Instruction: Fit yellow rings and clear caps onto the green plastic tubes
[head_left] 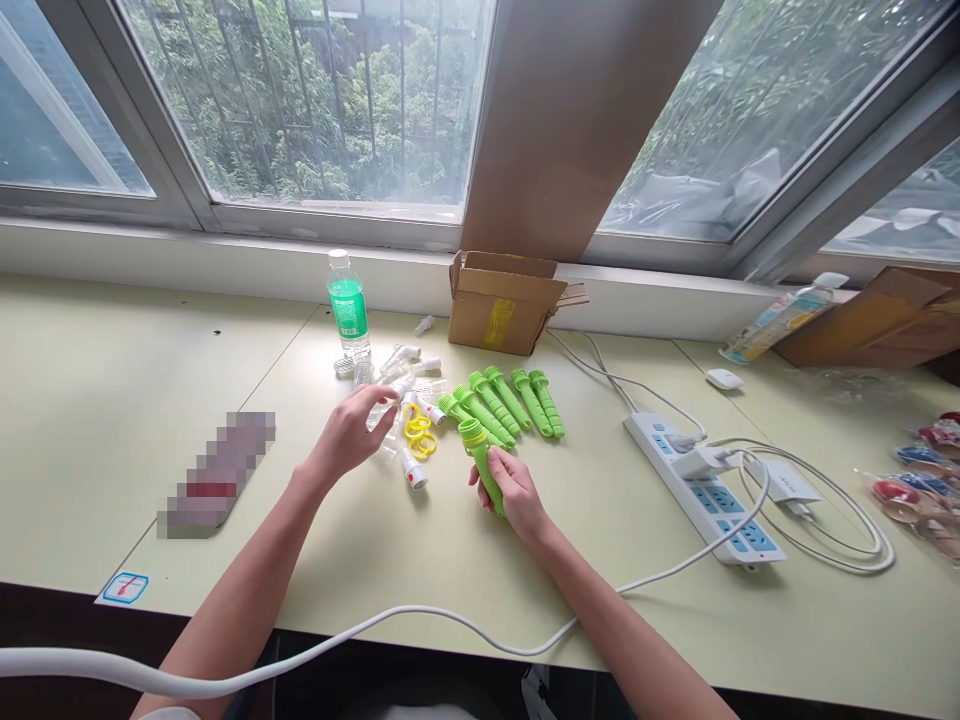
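My right hand (516, 490) is closed round a green plastic flashlight handle (487, 470), held tilted with its threaded end up. A yellow ring seems to sit below its thread. My left hand (352, 430) hovers at the pile of clear plastic pieces (401, 365), thumb and forefinger curved and slightly apart. Beside its fingertips lie several yellow rings (420, 432). A white cylinder with a red dot (413, 470) rests in front of them. Behind my right hand, several more green handles (495, 400) lie in a loose row, threaded ends away from me.
A green-labelled bottle (349, 305) and an open cardboard box (502, 305) stand by the window ledge. On the right lie a power strip (705, 490) and looped cables. A white cable (420, 615) crosses the table's front edge. A blurred object (217, 475) lies left.
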